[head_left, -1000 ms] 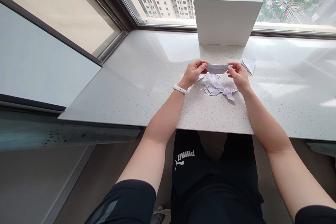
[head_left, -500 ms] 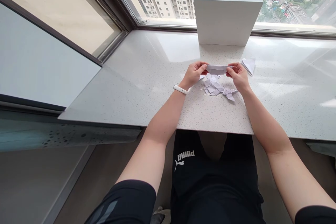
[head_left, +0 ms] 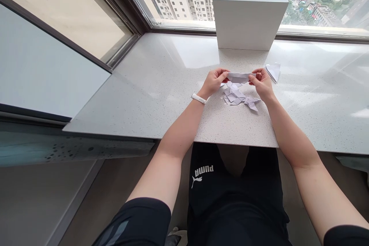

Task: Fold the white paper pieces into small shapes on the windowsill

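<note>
A folded strip of white paper (head_left: 238, 78) is stretched level between my two hands, above the sill. My left hand (head_left: 215, 81) pinches its left end between thumb and fingers. At the other end, my right hand (head_left: 261, 82) grips the paper the same way. Just below the strip, several folded paper pieces (head_left: 234, 95) lie in an overlapping heap. One pointed folded piece (head_left: 252, 103) rests at the heap's right side, near my right wrist. Beyond my right hand lies a small stack of folded paper triangles (head_left: 273, 72).
The speckled white windowsill (head_left: 138, 96) spans the view, its front edge close to my lap. A large white box (head_left: 250, 23) stands upright against the window at the back. A dark window frame (head_left: 129, 7) rises at the left.
The paper strip has tilted slightly between my fingers, showing its face a little differently. Both hands keep their hold in almost the same place.
</note>
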The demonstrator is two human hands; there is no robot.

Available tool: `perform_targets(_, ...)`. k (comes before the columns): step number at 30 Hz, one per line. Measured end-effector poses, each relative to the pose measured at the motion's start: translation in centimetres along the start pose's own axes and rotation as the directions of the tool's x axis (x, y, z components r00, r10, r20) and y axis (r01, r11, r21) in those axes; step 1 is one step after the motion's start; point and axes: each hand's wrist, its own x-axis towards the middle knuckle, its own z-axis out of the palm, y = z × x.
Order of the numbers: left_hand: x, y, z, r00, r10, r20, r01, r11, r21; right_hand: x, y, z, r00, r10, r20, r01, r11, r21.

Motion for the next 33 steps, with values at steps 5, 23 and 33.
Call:
perform_targets(5, -0.2, -0.8, 0.1, 0.993, 0.109, -0.038, -0.097, 0.969, 0.225, 1.4, 1.6, -1.5, 0.995, -0.046, -0.094, 0.040, 0.997, -0.062)
perform_targets(23, 0.5, -2.4, -0.6, 0.986, 0.150, 0.067, -0.163, 0.848, 0.505, 10.7, 4.4, -2.9, 0.966, 0.008, -0.257, -0.130, 0.877, -0.462)
perform_targets(33, 0.5, -2.3, -0.6, 0.975, 0.166, 0.149, -0.223, 0.680, 0.699, 9.7, 1.8, -0.3, 0.978, 0.073, -0.197, -0.201, 0.593, -0.779)
